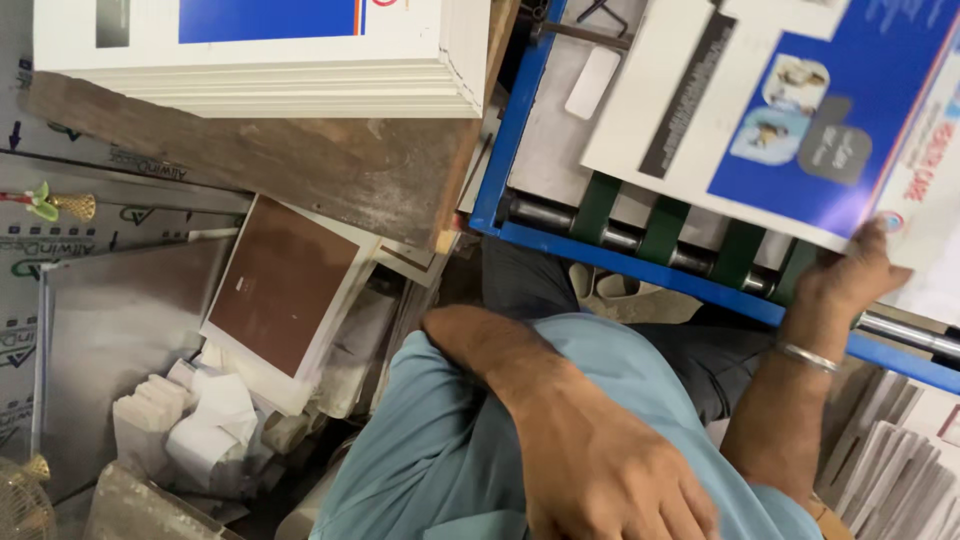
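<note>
Your right hand [850,280] pinched the lower edge of the printed card sheet [790,120] lying on the blue feeder [520,130]; it looked light, stiff and slick, best held by the edge. Your left hand [610,480] rested loosely on your lap, holding nothing

A printed sheet [790,120] lies on the roller machine [640,235], right of a sheet stack [300,80] on a board [300,165].
</note>
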